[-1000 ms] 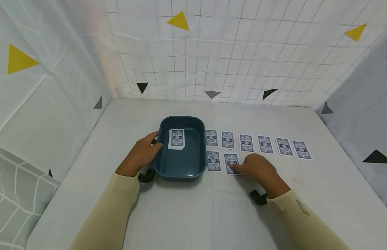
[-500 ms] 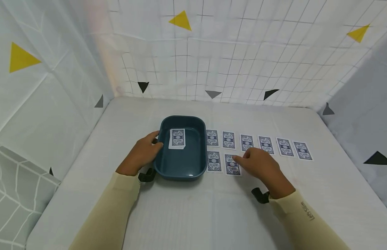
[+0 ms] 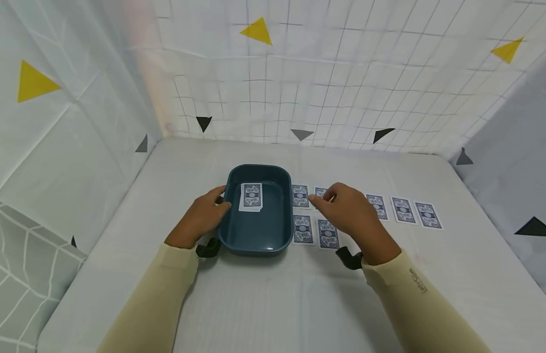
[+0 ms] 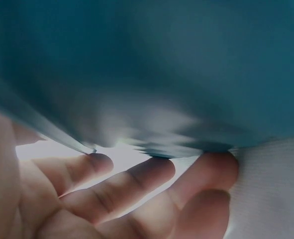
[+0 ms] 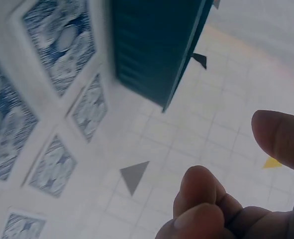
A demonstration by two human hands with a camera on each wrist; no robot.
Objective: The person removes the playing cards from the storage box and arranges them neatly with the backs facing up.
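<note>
My left hand (image 3: 202, 215) holds the left side of a dark teal tray (image 3: 257, 240), its thumb at the rim. In the left wrist view, fingertips (image 4: 161, 169) touch the tray's outside. A small stack of playing cards (image 3: 253, 196) lies inside, blue-patterned back up. My right hand (image 3: 350, 211) hovers over the card rows with fingers bent and thumb apart, holding nothing. It partly hides the far row. Closest to me, two face-down cards lie side by side: one card (image 3: 303, 229) beside the tray and another card (image 3: 328, 234) to its right.
The far row has a card (image 3: 300, 196) beside the tray and more cards to the right, such as the end card (image 3: 429, 215). A white cloth covers the table (image 3: 264, 304). White sheeting (image 3: 343, 73) with coloured triangles hangs behind and at both sides.
My right hand has lifted off the near row's right card and moved up and leftward over the far row. My left hand stays on the tray. The cards have not visibly moved.
</note>
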